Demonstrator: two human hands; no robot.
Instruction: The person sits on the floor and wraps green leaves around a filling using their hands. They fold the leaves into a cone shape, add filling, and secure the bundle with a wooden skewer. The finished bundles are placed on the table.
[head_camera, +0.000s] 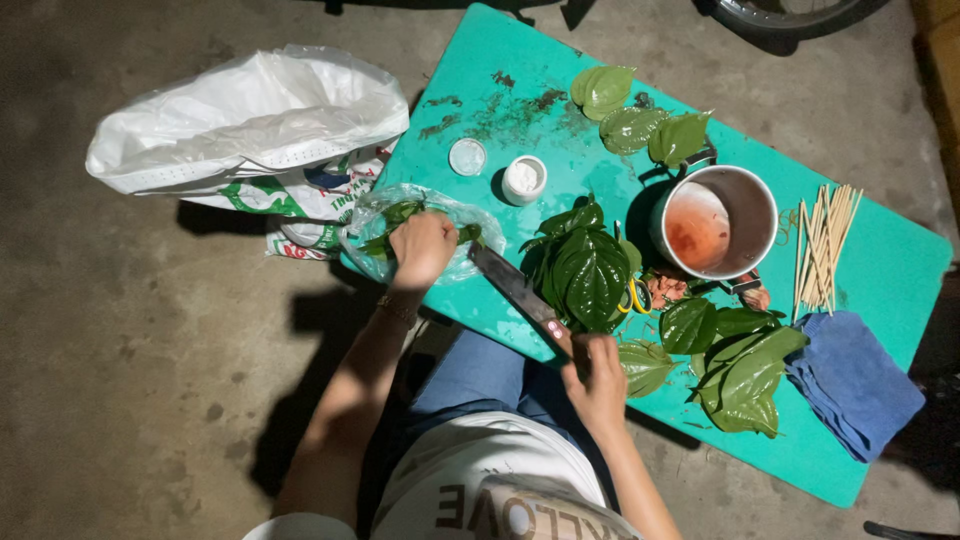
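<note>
My left hand (422, 245) reaches into a clear plastic bag (372, 215) of green leaves at the near left corner of the turquoise table (500, 60); the fingers are closed on leaves inside it. My right hand (598, 375) grips the handle of a long knife (512, 285), whose blade lies across the table edge and points toward the bag. A pile of dark green heart-shaped leaves (585, 265) sits just beyond the blade.
A metal pot (715, 220) with reddish liquid, a small white jar (524, 180) and its lid (467, 156), wooden sticks (825, 245), a blue cloth (852, 385), more leaves (745, 375), yellow-handled scissors (635, 296). A white sack (250, 115) lies on the concrete floor.
</note>
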